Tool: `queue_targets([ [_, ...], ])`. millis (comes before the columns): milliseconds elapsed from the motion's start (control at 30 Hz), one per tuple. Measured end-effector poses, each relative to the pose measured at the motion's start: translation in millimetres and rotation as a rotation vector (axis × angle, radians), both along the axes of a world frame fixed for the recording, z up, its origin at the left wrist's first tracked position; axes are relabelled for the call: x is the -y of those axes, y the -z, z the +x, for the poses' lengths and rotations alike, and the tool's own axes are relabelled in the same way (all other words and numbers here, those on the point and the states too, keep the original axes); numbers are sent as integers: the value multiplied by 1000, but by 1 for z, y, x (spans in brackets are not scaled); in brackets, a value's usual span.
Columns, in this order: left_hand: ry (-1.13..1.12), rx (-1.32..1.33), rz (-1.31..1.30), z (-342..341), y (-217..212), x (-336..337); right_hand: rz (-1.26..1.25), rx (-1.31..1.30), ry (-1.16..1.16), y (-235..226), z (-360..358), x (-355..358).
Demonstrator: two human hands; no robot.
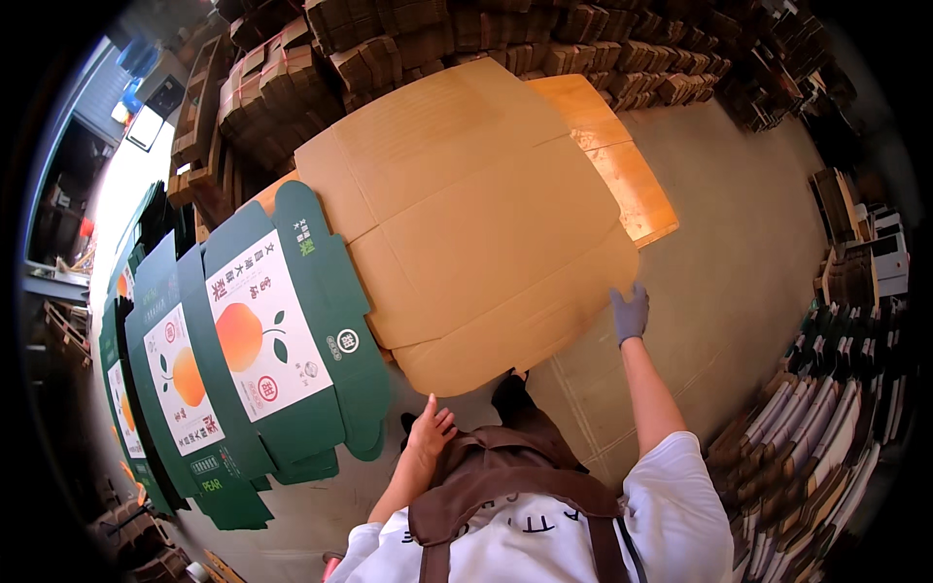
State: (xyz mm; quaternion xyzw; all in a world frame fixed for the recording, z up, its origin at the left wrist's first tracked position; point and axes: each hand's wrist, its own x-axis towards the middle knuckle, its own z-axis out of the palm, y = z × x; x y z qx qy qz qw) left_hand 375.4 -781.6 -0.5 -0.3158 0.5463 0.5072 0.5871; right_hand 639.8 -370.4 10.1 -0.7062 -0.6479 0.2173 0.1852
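Note:
A large flat sheet of creased brown cardboard (486,214) lies plain side up on an orange-brown wooden table (637,189). My right hand (631,315), in a grey glove, is at the sheet's near right corner with thumb and fingers apart. Whether it touches the edge I cannot tell. My left hand (431,429) is bare and just below the near left edge of the sheet, its fingers spread with nothing in them. Left of the sheet lies a flat green printed carton blank (335,282) with a white panel and an orange fruit picture.
More green carton blanks (160,311) overlap farther left. Bundled brown cardboard (282,92) is stacked behind the table, beside a wooden pallet (199,136). Stacks of folded cartons (797,428) stand on the right. Grey floor (739,214) runs between them and the table.

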Motion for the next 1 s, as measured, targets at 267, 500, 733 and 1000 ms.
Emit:
queue_targets([
  [267,-256,-162,-10,25,26,-48,-152,-198,-230,3,-2,-147],
  [500,-515,-155,143,65,52,-55,-557,-476,-295,-29,-59,-215],
  [733,-753,-240,-90,156,39,-134,-716,-452,-552,-22,-118,-329],
  [1000,-855,-445,-316,287,-18,-277,-923,-445,-781,-2,-120,-345],
])
